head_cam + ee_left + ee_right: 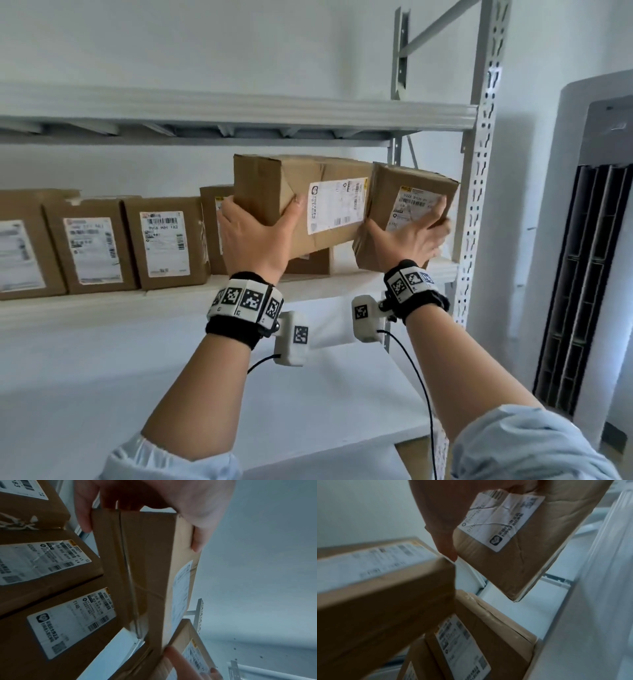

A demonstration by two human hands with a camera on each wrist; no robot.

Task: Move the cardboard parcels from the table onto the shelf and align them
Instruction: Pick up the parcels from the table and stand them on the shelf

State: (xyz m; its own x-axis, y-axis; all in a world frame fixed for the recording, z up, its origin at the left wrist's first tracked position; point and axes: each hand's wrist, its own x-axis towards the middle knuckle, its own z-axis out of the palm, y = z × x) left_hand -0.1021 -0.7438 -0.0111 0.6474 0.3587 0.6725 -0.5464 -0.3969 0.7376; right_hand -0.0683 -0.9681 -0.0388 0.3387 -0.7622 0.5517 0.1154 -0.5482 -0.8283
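On the middle shelf board [102,305], left of the grey upright post [479,171], a row of cardboard parcels [92,245] stands side by side, white labels facing out. One more labelled parcel [210,229] stands at the post-side end of that row, half hidden behind the left hand.

Nearer the post, the left hand [255,236] is raised with its forearm angled up from below, wrist bent back, palm against the near lower corner of a long parcel [308,198]. Its thumb lies on the labelled front face and its fingers wrap the end face, so it grips this box. The left wrist view shows the fingertips [84,519] hooked over one edge and the thumb over the opposite one. This long box is held clear above the board, tilted, over a low parcel [308,262] that sits on the board beneath it.

Closest to the post, the right hand [409,236] reaches up likewise, forearm rising steeply, fingers spread wide across the front of a smaller parcel [407,209]. The thumb hooks its left edge and the fingers reach over its crumpled label, holding it. It leans tilted just beside the post, its lower end near the board; whether it touches the board cannot be told. The two held boxes sit just beside each other.
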